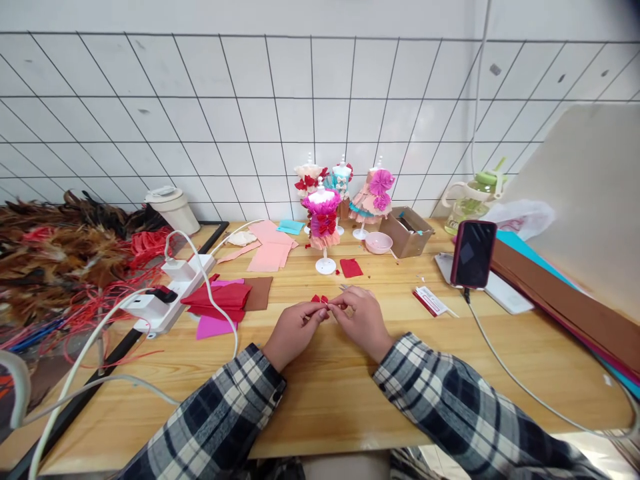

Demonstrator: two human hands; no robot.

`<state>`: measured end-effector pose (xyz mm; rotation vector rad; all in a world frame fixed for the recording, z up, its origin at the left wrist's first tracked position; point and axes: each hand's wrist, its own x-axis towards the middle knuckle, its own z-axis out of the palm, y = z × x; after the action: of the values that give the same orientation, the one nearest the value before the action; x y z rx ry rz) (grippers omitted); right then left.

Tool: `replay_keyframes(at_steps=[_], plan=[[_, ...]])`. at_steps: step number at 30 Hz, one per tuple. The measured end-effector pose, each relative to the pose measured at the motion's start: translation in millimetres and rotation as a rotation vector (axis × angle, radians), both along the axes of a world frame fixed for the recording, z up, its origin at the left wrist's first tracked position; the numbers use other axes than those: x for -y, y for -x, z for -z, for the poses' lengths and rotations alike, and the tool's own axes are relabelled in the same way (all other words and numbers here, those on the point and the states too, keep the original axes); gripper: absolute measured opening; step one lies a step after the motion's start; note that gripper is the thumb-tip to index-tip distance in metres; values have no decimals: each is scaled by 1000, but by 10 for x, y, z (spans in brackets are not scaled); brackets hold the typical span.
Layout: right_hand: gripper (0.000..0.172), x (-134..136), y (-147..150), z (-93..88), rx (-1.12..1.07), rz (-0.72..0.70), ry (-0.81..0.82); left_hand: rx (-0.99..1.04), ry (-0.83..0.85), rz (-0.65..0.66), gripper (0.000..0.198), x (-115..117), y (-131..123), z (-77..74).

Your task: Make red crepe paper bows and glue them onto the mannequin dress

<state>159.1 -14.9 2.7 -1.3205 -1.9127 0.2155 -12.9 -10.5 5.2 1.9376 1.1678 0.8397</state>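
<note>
My left hand (299, 328) and my right hand (361, 320) meet over the middle of the table, fingertips pinched together. Between them is a small red paper bow (320, 299), partly covered by the fingers. Just beyond stands a miniature dress form (324, 223) in a magenta, red and peach paper dress, upright on a white round base. A square of red crepe paper (351, 268) lies to the right of that base. Several more dressed forms stand behind, one of them with a pink flowered dress (373, 193).
Left of my hands lie red crepe sheets (220, 301) and a white power strip (175, 293) with cables. Peach paper (270, 247) is farther back. A cardboard box (406, 233), pink bowl (379, 243), propped phone (473, 255) and green-lidded bottle (470, 200) stand to the right.
</note>
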Motion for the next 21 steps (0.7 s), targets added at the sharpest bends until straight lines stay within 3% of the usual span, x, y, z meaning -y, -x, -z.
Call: replay_keyframes(at_steps=[8,21], plan=[[10,-53,-21,92,-163,-167,79,-102,-91,-16,24,-18,49,-10],[16,-9,-4,85,-133,-228,103,-120,-64,-101,22,-22,65,-31]])
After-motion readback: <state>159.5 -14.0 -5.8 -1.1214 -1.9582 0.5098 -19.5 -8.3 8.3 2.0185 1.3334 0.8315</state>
